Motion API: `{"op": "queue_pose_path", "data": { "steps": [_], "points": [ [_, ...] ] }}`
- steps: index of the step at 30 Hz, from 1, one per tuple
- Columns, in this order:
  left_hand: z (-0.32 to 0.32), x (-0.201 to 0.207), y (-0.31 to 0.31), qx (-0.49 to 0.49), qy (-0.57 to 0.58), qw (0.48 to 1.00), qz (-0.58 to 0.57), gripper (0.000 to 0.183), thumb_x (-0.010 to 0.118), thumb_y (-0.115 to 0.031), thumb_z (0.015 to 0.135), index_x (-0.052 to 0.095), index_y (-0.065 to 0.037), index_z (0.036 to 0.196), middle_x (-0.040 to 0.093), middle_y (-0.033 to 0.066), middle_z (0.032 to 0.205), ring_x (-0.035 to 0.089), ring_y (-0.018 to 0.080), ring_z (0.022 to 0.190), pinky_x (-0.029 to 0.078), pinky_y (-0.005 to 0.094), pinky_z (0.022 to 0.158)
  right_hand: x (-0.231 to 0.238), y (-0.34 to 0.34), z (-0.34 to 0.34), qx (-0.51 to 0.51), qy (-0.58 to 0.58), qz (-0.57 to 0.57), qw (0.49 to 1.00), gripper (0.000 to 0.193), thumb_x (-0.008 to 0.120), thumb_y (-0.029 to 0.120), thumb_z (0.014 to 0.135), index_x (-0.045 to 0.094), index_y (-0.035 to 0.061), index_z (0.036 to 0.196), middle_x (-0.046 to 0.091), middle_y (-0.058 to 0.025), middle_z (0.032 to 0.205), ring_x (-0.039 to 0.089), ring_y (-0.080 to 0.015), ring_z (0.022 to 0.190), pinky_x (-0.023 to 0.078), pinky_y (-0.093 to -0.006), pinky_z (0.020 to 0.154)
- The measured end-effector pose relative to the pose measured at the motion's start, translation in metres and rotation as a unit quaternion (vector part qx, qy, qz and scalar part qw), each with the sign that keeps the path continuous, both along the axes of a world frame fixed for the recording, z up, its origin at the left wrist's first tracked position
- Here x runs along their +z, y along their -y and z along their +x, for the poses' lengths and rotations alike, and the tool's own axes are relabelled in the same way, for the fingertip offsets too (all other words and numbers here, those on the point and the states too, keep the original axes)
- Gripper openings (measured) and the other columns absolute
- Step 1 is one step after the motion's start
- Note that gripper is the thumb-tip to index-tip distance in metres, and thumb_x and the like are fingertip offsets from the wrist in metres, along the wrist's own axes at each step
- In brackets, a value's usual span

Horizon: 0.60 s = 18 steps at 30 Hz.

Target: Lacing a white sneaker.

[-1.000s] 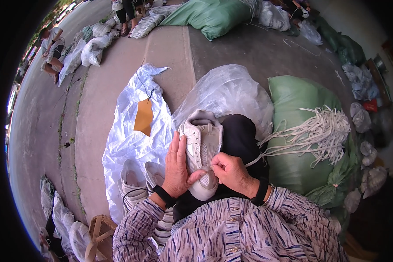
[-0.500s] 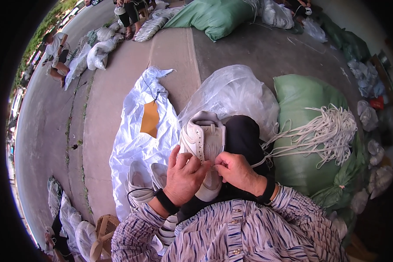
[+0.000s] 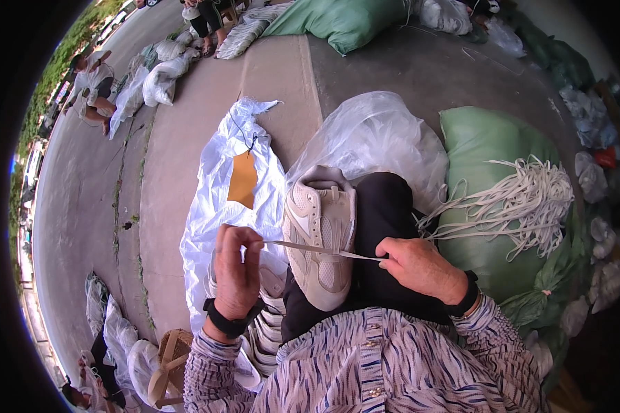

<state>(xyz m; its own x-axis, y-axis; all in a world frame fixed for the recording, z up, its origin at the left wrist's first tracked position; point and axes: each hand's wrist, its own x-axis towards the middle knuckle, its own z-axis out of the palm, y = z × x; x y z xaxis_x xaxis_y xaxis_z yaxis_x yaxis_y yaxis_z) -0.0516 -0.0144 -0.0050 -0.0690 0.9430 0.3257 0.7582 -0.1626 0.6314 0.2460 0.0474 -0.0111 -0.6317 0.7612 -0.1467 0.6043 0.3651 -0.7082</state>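
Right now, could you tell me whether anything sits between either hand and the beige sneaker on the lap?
Nothing visible does. The left hand and right hand each pinch an end of the flat cream lace, pulled taut across the beige mesh sneaker. Only open air lies between each grip and the shoe.
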Motion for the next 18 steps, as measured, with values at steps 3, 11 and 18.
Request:
{"op": "queue_pose_path", "data": {
  "steps": [3,11,18],
  "points": [
    [-0.076,0.014,0.018,0.161,0.224,0.955,0.109,0.019,0.039,-0.018,0.100,0.048,-0.003,0.092,0.056,0.0063,0.086,0.059,0.0133,0.073,0.048,0.0276,0.071,0.008,0.000,0.036,0.024,0.038,-0.069,0.997,0.012,0.061,0.013,0.079,0.059,0.0017,0.081,0.062,-0.0179,0.075,0.062,-0.0346,0.076,0.048,-0.0414,0.066],
    [-0.267,0.018,0.115,0.400,0.554,0.699,0.211,0.027,0.037,-0.024,0.100,0.051,-0.001,0.099,0.061,0.0098,0.102,0.061,0.0250,0.094,0.051,0.0379,0.088,-0.009,-0.001,0.143,-0.214,0.199,0.183,0.939,0.010,0.058,0.014,0.078,0.061,0.0043,0.079,0.052,-0.0183,0.080,0.054,-0.0385,0.075,0.043,-0.0462,0.067],
    [-0.361,-0.005,0.141,0.498,0.559,0.648,0.138,0.034,0.042,-0.031,0.098,0.038,-0.015,0.068,0.027,-0.0060,0.053,0.024,0.0084,0.044,0.018,0.0240,0.038,-0.031,-0.012,0.230,-0.374,0.255,0.248,0.856,0.019,0.053,0.014,0.083,0.065,0.0065,0.095,0.060,-0.0164,0.072,0.059,-0.0343,0.066,0.047,-0.0421,0.061]
  ]
}}
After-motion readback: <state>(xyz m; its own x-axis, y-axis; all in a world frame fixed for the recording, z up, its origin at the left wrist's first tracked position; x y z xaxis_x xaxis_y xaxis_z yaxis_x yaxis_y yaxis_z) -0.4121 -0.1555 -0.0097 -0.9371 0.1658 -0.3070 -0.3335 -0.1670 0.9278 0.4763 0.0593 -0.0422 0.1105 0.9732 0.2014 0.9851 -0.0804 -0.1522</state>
